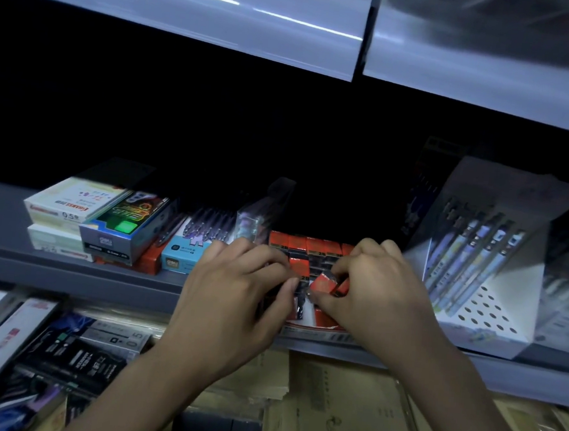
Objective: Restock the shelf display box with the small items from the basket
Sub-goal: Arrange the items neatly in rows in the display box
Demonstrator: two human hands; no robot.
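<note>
A red and black display box [315, 323] sits on the grey shelf [65, 266], filled at the back with rows of small red and black packs [311, 248]. My right hand [376, 292] pinches one small red pack [322, 282] just above the box's front rows. My left hand [235, 290] is right beside it, fingers curled down at the box's left side; what the fingertips touch is hidden. The basket is out of view.
Left of the box lie pen boxes: a white one [71, 203], a dark blue one [123, 232] and a light blue one [183, 256]. A white pen display stand [497, 285] is at the right. A shelf overhangs above; stationery packs and cartons fill the level below.
</note>
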